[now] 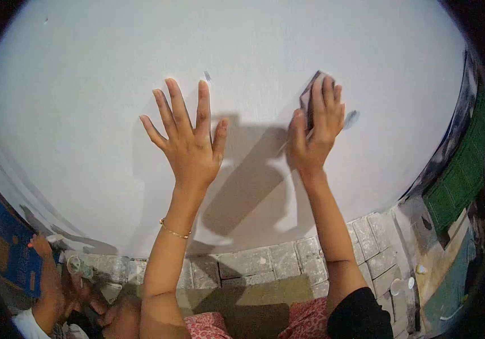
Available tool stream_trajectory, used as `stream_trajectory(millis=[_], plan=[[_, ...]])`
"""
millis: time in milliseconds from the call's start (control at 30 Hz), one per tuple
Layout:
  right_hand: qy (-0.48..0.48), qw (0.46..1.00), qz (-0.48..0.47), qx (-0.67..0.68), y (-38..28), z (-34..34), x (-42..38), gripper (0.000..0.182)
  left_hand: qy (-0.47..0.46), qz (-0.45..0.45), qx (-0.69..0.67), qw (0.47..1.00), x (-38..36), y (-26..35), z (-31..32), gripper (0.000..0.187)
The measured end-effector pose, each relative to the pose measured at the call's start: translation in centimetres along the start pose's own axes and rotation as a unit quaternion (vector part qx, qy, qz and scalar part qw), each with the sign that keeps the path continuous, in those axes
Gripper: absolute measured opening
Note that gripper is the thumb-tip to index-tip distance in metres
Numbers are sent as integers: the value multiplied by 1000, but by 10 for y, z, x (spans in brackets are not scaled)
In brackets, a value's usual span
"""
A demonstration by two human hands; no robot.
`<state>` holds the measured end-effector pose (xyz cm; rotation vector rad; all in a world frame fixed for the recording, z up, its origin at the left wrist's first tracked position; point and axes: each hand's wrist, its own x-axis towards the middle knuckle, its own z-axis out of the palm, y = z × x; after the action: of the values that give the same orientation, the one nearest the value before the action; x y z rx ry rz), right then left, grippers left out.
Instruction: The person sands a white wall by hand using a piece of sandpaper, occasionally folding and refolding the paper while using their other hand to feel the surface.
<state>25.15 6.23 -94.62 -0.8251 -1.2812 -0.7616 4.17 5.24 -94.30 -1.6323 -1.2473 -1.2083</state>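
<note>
A white wall (254, 45) fills most of the head view. Against it my left hand (189, 133) lies with fingers spread wide, holding nothing. A bracelet (174, 230) circles the left wrist. My right hand (320, 124) presses a folded sheet, which looks like sandpaper (307, 100), to the wall. Its dark edge and paler face show beside the thumb and above the fingertips; the rest is hidden under the fingers. One grey patch (351, 119) marks the wall just right of that hand, and a smaller grey mark (207, 75) sits by the left fingertips.
Grey paving blocks (248, 264) run along the wall's foot. At lower left another person's hand (41, 246) is near the wall, beside a clear cup (74, 264) and a blue and brown panel (11, 248). A green ribbed sheet (457, 175) and a white cup (396, 287) are at right.
</note>
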Motion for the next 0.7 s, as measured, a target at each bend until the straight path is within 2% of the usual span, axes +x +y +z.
stream_trajectory(millis=[33, 133, 167, 267, 367, 433, 500, 567, 600, 633, 700], plan=[[1, 1000, -5, 1, -4, 1, -4, 56, 1, 3, -13, 1000, -1, -1, -1, 62], [-174, 974, -147, 3, -18, -1, -13, 49, 3, 13, -31, 999, 0, 0, 1, 61], [-171, 975, -141, 1, -16, -2, -12, 49, 9, 13, -34, 999, 0, 0, 0, 61], [-36, 999, -23, -2, -7, -2, -2, 49, -10, 28, -45, 999, 2, 2, -7, 58], [-47, 998, -3, -38, -23, 6, -6, 44, 6, 39, -48, 998, 2, 1, -5, 59], [-160, 976, -146, -11, -35, 16, -22, 40, 31, 15, -83, 996, 0, -1, 0, 60], [-164, 964, -210, 21, -38, 23, -5, 37, 62, -7, -116, 991, 3, -5, 2, 62], [-41, 998, -43, -33, -45, 27, 25, 34, 112, -53, -103, 987, 5, -5, 7, 64], [19, 1000, 11, -3, -50, 30, 33, 41, 138, -53, -100, 984, 7, -4, 11, 60], [14, 1000, 3, 4, -61, 33, 32, 41, 143, -63, -94, 983, 6, -2, 10, 60], [-166, 978, -89, -94, -83, 31, 21, 42, 123, -70, -64, 988, 7, -1, 8, 55]])
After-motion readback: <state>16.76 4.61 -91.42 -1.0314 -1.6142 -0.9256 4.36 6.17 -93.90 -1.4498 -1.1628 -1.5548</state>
